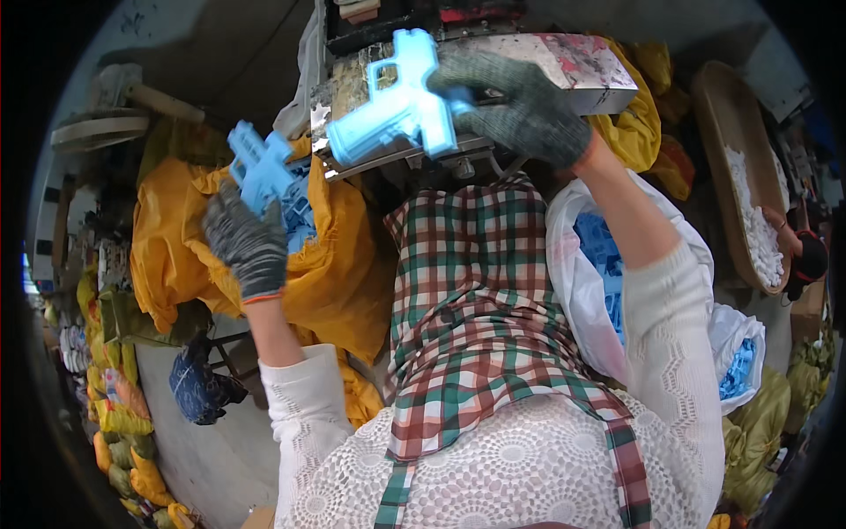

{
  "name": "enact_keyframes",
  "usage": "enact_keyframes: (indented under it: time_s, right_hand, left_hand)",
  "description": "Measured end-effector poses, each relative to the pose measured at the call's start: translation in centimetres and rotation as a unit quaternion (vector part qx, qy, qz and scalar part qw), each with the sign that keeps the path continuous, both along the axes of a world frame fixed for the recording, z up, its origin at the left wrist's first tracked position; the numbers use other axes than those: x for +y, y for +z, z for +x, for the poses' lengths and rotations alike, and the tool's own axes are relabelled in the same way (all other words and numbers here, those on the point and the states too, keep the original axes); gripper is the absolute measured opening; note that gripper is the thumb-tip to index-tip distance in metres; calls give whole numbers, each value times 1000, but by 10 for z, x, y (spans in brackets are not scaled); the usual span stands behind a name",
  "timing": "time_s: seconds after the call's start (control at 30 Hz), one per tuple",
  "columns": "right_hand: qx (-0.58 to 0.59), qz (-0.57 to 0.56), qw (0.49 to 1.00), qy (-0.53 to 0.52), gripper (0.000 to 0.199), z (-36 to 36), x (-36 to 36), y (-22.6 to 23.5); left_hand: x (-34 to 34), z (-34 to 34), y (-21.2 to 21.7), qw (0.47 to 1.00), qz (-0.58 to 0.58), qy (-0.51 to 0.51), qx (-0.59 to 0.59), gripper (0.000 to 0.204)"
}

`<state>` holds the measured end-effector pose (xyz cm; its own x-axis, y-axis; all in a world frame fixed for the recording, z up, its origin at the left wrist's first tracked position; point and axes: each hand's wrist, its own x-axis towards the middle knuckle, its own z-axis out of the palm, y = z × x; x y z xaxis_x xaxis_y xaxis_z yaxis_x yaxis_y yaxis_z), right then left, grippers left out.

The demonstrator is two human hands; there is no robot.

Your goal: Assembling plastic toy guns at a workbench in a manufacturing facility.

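My right hand [529, 106], in a dark grey knitted glove, grips a light blue plastic toy pistol [423, 110] by one side, raised over the front edge of the workbench. It is slightly blurred, and I cannot tell whether it is one piece or two. My left hand [248, 242], in a striped grey glove, closes its thumb and fingers on another blue toy pistol [262, 167]. That one hangs over the mouth of a large orange-yellow sack [344, 264], in which more blue plastic pieces [301, 216] lie.
Ahead stands a paint-stained workbench [582, 70] with a metal front. A white sack [573, 291] of blue pieces stands at my right, with a smaller white bag [740, 388] beyond. A person [797, 251] reaches into a long tray [718, 115] of white pieces. A stool [207, 379] stands left.
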<state>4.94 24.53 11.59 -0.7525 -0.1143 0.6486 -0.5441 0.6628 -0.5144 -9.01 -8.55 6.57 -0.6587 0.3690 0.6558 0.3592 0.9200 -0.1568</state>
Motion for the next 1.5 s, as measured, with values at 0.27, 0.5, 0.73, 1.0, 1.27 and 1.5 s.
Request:
enact_keyframes:
  time_s: [0.27, 0.5, 0.73, 1.0, 1.27, 1.5]
  right_hand:
    - [19, 214, 968, -129, 39, -55, 13, -27]
    - [-289, 53, 956, -18, 35, 113, 87, -41]
    - [-606, 226, 740, -186, 46, 217, 147, -294]
    - [-612, 460, 644, -2, 24, 213, 140, -319]
    - [-641, 246, 721, -96, 74, 241, 99, -291]
    - [-633, 166, 701, -285, 70, 278, 101, -229]
  left_hand:
    - [-22, 17, -11, 973, 5, -94, -212, 73]
    - [-8, 39, -26, 809, 94, -242, -527, 51]
    - [24, 65, -28, 769, -48, -300, -563, 55]
    - [32, 72, -40, 759, -83, -296, -574, 55]
    - [8, 74, -41, 764, -61, -225, -601, 50]
    - [71, 85, -36, 741, -129, -316, -578, 54]
